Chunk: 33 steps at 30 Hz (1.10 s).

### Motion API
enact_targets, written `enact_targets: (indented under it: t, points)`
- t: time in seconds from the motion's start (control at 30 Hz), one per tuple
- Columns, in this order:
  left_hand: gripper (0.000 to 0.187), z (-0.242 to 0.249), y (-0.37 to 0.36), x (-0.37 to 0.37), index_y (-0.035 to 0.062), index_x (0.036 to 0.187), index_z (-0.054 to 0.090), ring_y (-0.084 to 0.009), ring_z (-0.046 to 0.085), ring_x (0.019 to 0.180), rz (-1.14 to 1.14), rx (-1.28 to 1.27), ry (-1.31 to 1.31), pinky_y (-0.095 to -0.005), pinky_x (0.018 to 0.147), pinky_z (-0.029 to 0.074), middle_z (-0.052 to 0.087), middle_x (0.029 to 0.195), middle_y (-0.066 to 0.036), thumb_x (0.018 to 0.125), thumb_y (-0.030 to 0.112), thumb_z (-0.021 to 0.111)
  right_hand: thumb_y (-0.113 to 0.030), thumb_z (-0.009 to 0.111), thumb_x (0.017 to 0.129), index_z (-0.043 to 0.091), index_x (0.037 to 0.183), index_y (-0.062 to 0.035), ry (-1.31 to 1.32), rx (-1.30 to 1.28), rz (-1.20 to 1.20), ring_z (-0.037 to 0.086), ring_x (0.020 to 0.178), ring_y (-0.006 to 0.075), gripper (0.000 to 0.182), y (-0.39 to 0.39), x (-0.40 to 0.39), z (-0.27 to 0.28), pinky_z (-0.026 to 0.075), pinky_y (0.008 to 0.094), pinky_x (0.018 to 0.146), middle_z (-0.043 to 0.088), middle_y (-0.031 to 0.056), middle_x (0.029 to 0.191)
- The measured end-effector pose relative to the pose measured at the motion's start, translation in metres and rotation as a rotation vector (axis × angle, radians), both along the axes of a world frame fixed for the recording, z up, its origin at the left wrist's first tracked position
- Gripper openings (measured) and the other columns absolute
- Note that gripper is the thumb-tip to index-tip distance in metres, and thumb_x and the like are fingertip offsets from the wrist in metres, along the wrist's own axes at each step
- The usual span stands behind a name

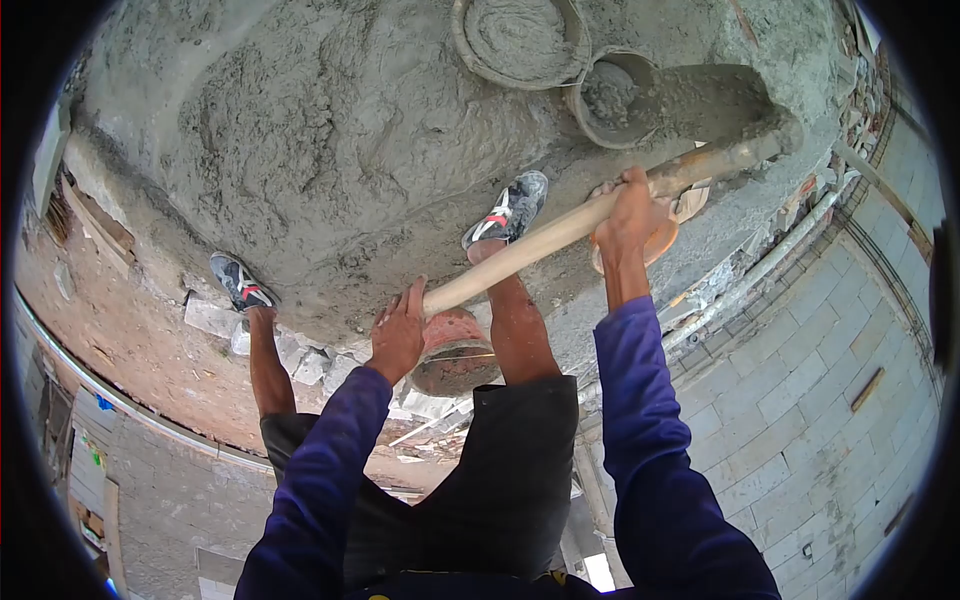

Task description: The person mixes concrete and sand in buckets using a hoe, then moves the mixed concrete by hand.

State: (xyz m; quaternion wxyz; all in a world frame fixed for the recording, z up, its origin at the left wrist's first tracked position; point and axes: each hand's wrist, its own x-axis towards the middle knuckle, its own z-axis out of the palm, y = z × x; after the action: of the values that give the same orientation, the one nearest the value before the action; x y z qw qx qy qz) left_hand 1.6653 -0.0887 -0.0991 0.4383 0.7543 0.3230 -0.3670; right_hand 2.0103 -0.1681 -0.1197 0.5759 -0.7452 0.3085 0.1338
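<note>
A mortar-coated hoe with a long wooden handle (550, 233) slants across the view, rising to the right. My left hand (399, 332) is wrapped round the handle's near end. Farther up, my right hand (626, 222) grips the same handle. At the far end, the hoe's blade (715, 98) carries wet grey mortar and sits right against the mouth of a bucket (651, 128) with some mortar inside. A fuller bucket (467, 55) of mortar stands beside it, to the upper left.
Wet mortar (300, 130) spreads over the ground ahead, with my shoes (512, 210) at its near side. A reddish bucket (455, 325) is between my legs. An orange container (660, 246) lies partly behind my right hand. Broken bricks (213, 315) line the edge; paving (800, 350) lies right.
</note>
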Motion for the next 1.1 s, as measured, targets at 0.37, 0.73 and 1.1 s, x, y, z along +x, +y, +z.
enact_targets:
  t: [0.37, 0.73, 1.1]
  points:
    - [0.035, 0.077, 0.022, -0.034, -0.0022, 0.099, 0.058, -0.0381, 0.068, 0.075, 0.618, -0.144, -0.222, -0.0440, 0.065, 0.052, 0.067, 0.081, -0.022, 0.082, 0.022, 0.077, 0.002, 0.066, 0.080, 0.048, 0.105, 0.0049, 0.043, 0.177, 0.541, 0.053, 0.051, 0.0155, 0.030, 0.200, -0.068, 0.044, 0.046, 0.0311, 0.042, 0.054, 0.0079, 0.072]
    - [0.042, 0.072, 0.097, -0.147, -0.0037, 0.094, 0.061, -0.0127, 0.049, 0.064, 0.963, -0.341, 0.084, -0.0319, 0.059, 0.045, 0.057, 0.071, -0.005, 0.085, 0.033, 0.079, -0.010, 0.067, 0.073, 0.063, 0.105, 0.0132, 0.424, -0.480, 0.865, 0.072, 0.078, 0.0357, 0.040, 0.250, -0.258, -0.138, 0.060, 0.0417, 0.069, 0.068, 0.0274, 0.101]
    - [0.066, 0.210, 0.152, -0.107, -0.0039, 0.137, 0.040, -0.0483, 0.067, 0.075, 0.687, -0.230, 0.153, -0.0504, 0.065, 0.054, 0.066, 0.084, -0.031, 0.091, 0.035, 0.068, 0.001, 0.064, 0.083, 0.055, 0.086, 0.0029, 1.026, -0.031, 0.545, 0.049, 0.046, 0.0183, 0.010, 0.185, -0.324, -0.128, 0.047, 0.0346, 0.041, 0.051, 0.0075, 0.064]
